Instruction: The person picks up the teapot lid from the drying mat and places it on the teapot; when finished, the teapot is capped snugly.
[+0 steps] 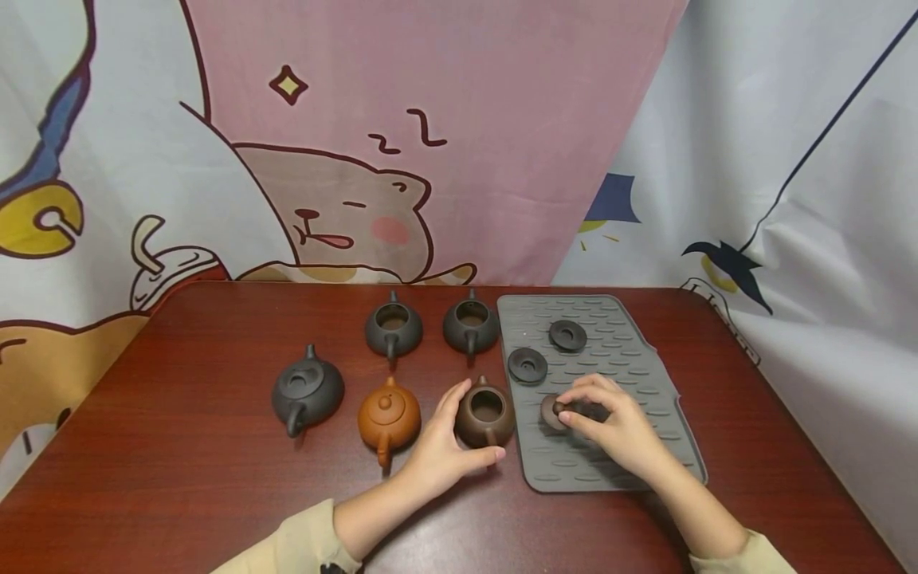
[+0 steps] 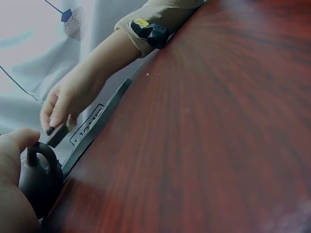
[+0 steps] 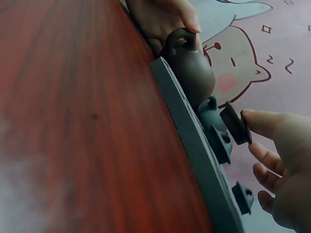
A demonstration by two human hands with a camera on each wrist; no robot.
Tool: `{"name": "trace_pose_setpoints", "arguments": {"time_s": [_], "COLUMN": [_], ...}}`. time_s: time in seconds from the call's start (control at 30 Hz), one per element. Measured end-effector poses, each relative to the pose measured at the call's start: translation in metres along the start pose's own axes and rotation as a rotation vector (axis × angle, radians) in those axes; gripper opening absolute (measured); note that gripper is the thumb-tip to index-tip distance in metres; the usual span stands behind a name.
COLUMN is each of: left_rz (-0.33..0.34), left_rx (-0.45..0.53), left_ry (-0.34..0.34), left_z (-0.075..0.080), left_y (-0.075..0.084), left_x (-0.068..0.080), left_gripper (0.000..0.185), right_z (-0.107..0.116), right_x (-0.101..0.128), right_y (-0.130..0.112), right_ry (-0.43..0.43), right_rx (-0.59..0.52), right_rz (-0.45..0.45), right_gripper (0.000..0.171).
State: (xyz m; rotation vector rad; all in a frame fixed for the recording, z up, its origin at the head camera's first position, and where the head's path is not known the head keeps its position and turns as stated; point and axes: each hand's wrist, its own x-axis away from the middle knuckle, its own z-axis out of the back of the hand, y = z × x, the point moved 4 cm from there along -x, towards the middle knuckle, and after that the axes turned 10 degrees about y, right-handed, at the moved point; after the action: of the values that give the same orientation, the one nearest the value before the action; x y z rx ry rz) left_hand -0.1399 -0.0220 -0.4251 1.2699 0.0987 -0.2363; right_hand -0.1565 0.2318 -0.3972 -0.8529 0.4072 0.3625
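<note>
A brown lidless teapot point(image 1: 485, 414) stands on the dark red table point(image 1: 179, 462) at the left edge of a grey ribbed mat point(image 1: 631, 375). My left hand point(image 1: 459, 437) grips the pot from its left side, thumb curled round the front. In the left wrist view the thumb point(image 2: 14, 145) lies by the pot's handle point(image 2: 41, 158). My right hand point(image 1: 571, 412) pinches a brown lid point(image 1: 552, 413) over the mat, just right of the pot. The lid point(image 3: 236, 123) is tilted on edge at my fingertips point(image 3: 255, 116), raised off the mat point(image 3: 194, 145).
Two dark lids point(image 1: 567, 336) point(image 1: 527, 365) lie on the mat's far part. Two dark open teapots point(image 1: 393, 328) point(image 1: 470, 325) stand behind. An orange lidded teapot point(image 1: 388, 414) and a dark grey lidded one point(image 1: 307, 391) sit to the left. A cartoon cloth point(image 1: 344, 159) hangs behind.
</note>
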Motion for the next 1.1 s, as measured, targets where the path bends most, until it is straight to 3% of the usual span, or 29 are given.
{"name": "trace_pose_setpoints", "arguments": {"time_s": [0.43,1.1], "left_rz": [-0.006,-0.003], "left_rx": [0.006,0.004], "left_ry": [-0.009,-0.019], "left_z": [0.0,0.0], "left_y": [0.002,0.0], "left_x": [0.0,0.0], "left_gripper": [0.099,0.098], "right_z": [-0.013,-0.039], "right_x": [-0.021,-0.036], "right_y": [-0.035,-0.056], "right_ry": [0.007,-0.055], "right_rx": [-0.072,-0.082], "right_rz": [0.113,0.106], "right_gripper": [0.021,0.018]}}
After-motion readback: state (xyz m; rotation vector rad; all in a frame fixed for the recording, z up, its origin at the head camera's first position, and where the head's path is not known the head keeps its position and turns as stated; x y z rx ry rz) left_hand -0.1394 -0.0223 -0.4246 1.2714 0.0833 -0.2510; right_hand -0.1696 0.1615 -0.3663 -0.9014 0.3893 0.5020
